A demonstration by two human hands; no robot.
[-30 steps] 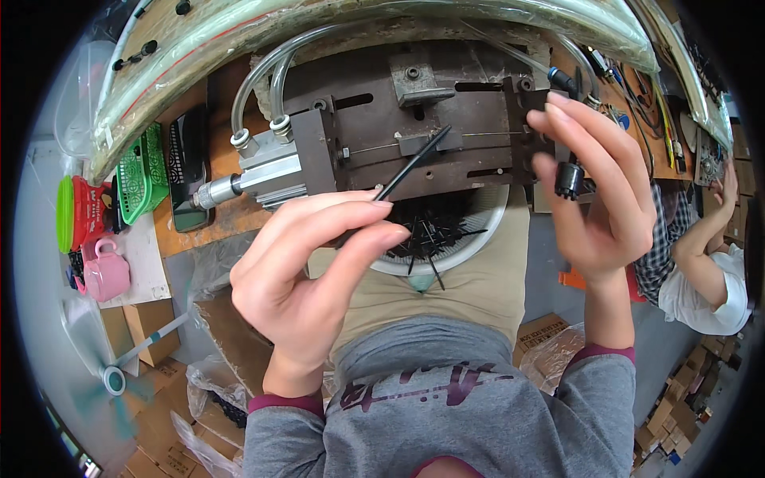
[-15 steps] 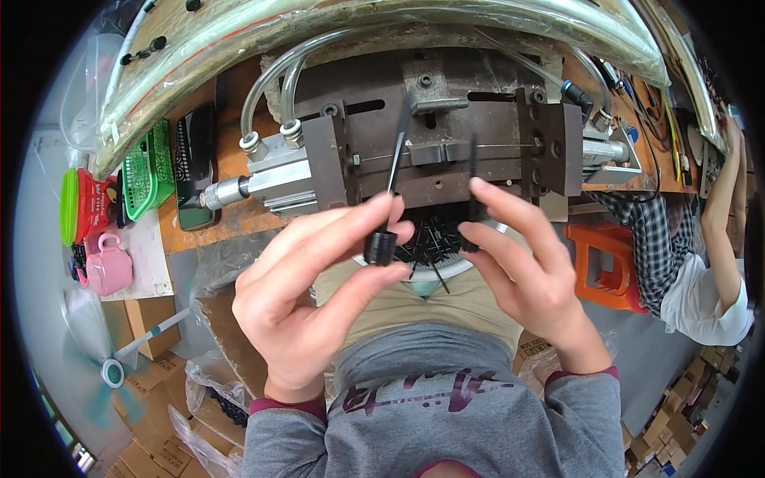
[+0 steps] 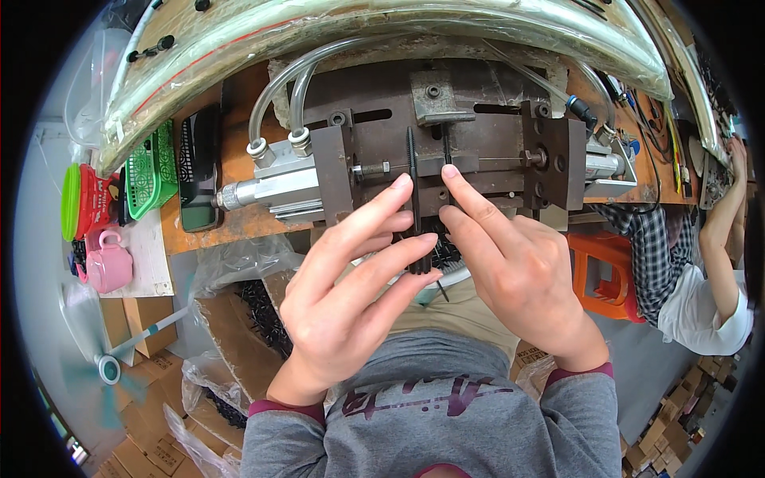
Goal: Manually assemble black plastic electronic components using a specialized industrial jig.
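My left hand [image 3: 347, 307] pinches a slim black rod [image 3: 414, 187] with a thicker lower end, held upright between thumb and fingers. Close beside it, my right hand [image 3: 522, 267] has its thumb and fingers together around a second thin black rod [image 3: 447, 145], whose lower part the fingers hide. Both rods point away from me, their upper parts over the small metal block [image 3: 460, 165] in the middle of the dark steel fixture [image 3: 494, 131]. Below the hands, a bowl [image 3: 458, 276] of similar black pieces shows only in part.
An air cylinder [image 3: 279, 190] flanks the fixture at left, another [image 3: 603, 166] at right, with clear hoses [image 3: 275, 84]. A phone [image 3: 199, 171], green basket [image 3: 149, 179] and pink cup [image 3: 109, 261] lie leftward. A fan [image 3: 109, 368] stands lower left. Another person [image 3: 705, 295] sits right, by an orange stool [image 3: 602, 275].
Both hands have come closer together, bringing the rods side by side over the fixture. The left cylinder's thin shaft now reaches further inward, with a spring showing.
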